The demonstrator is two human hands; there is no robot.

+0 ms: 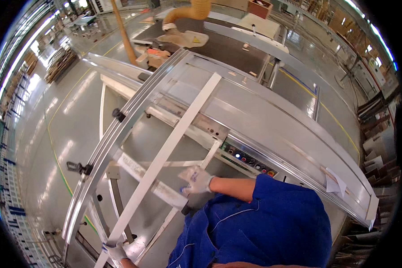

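A long, narrow white strip of board [166, 152] lies slantwise across a sliding table saw, its far end on the metal table [265, 105]. My left hand [115, 251], in a white glove, is closed around the strip's near end at the lower left. To the right of the strip, my right hand [196, 180], gloved as well, hovers in front of the saw with its fingers apart and nothing in them. Just beyond that hand sits a panel of coloured buttons [245, 158] on the saw's side.
A metal fence rail [138, 98] with black clamps runs along the left. Behind the table are a saw guard hood [183, 39] and a yellow hose [196, 11]. White paper [335, 183] lies on the table's right part. Stacked boards [60, 63] stand on the floor at far left.
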